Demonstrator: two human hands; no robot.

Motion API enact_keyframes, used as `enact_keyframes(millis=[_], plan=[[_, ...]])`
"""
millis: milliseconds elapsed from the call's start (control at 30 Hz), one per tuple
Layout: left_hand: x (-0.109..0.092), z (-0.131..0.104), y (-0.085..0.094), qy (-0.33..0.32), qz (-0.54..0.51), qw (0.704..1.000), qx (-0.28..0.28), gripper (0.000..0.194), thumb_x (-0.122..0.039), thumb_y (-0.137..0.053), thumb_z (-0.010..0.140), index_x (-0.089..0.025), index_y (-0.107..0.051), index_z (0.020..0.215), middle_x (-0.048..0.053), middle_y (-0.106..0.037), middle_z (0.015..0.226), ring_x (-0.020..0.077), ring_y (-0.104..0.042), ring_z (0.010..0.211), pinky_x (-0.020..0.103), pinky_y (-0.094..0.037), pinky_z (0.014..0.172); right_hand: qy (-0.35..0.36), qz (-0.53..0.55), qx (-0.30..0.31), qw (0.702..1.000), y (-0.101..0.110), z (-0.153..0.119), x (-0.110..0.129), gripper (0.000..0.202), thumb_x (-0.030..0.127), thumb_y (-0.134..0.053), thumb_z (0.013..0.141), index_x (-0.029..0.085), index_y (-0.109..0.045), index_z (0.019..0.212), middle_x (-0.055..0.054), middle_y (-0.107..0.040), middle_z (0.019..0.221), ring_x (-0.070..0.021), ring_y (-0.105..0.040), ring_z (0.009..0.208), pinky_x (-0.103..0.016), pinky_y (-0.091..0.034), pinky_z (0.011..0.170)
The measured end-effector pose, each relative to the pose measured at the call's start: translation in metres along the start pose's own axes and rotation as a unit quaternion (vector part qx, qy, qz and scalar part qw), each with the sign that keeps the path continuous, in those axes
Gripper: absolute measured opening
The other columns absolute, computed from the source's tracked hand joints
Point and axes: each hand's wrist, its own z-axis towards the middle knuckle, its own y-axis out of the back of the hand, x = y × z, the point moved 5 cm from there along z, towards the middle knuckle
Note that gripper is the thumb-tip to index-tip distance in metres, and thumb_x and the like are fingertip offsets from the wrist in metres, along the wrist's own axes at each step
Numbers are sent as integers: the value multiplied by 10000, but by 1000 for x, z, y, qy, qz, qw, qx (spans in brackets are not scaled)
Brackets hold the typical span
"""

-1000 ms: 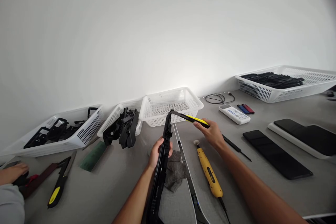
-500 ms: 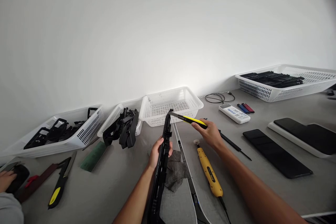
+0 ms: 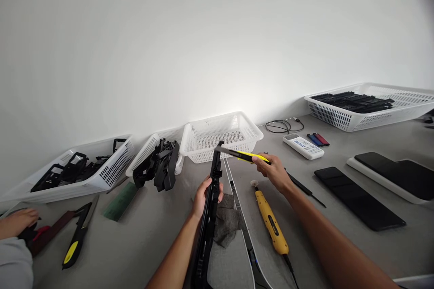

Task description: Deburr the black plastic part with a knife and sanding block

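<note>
A long black plastic part (image 3: 210, 198) stands tilted in front of me, with my left hand (image 3: 202, 196) wrapped round its middle. My right hand (image 3: 273, 170) grips a yellow and black utility knife (image 3: 249, 156). The knife's blade meets the upper end of the plastic part. Beneath the part and my left hand lies a crumpled grey cloth (image 3: 228, 226). Below my right hand rests a yellow corded rotary tool (image 3: 271, 223), and a thin black tool (image 3: 303, 186) lies partly behind the wrist.
White baskets of black parts stand at left (image 3: 111, 167), centre left (image 3: 144, 153) and far right (image 3: 359, 122). A white basket (image 3: 222, 153) is behind my hands. Right: a phone (image 3: 359, 198), a white charger (image 3: 389, 180). Left: another knife (image 3: 76, 239), a co-worker's hand (image 3: 20, 222).
My right hand and the knife have shifted slightly right and down, the blade still at the part's top. At left, the co-worker's hand has moved right, over the dark object there.
</note>
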Motion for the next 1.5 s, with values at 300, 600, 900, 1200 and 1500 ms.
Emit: enact_keyframes(millis=[300, 600, 900, 1200, 1500], plan=[[-1, 0, 0, -2, 1, 1000, -5, 384, -516, -735, 811, -166, -596, 886, 23, -661, 722, 116, -548, 483, 249, -340, 484, 37, -84, 5, 996, -6, 2, 2, 613, 770, -625, 854, 174, -663, 717, 8, -487, 620, -147, -413, 593, -283, -297, 555], [0, -1, -2, 5, -4, 1000, -4, 377, -505, -736, 813, -159, -592, 857, 22, -660, 717, 112, -553, 479, 250, -352, 491, -14, 39, -16, 999, 1, -1, 2, 600, 790, -631, 851, 198, -615, 757, 16, -539, 571, -116, -404, 466, -262, -318, 443], [0, -1, 0, 1, -5, 1000, -3, 359, -495, -719, 837, -158, -598, 868, 31, -666, 726, 115, -558, 492, 252, -353, 496, -17, -10, 11, 1000, -6, 3, -8, 631, 786, -693, 804, 155, -698, 801, 34, -452, 555, -108, -354, 506, -256, -269, 457], [-2, -2, 0, 0, -34, 999, 4, 510, -664, -658, 877, -155, -638, 865, 46, -676, 736, 119, -566, 497, 243, -376, 502, -54, 126, 125, 983, -14, -8, 11, 560, 608, -740, 846, 176, -784, 1200, -67, -717, 887, -117, -435, 560, -292, -427, 534], [-5, -3, 7, 1, -65, 998, -22, 767, -848, -544, 848, -119, -712, 1017, 67, -680, 777, 135, -570, 529, 254, -403, 509, -72, 70, 191, 976, -22, -11, 11, 438, 517, -751, 816, 140, -847, 1018, -37, -656, 727, -100, -327, 556, -273, -288, 524]])
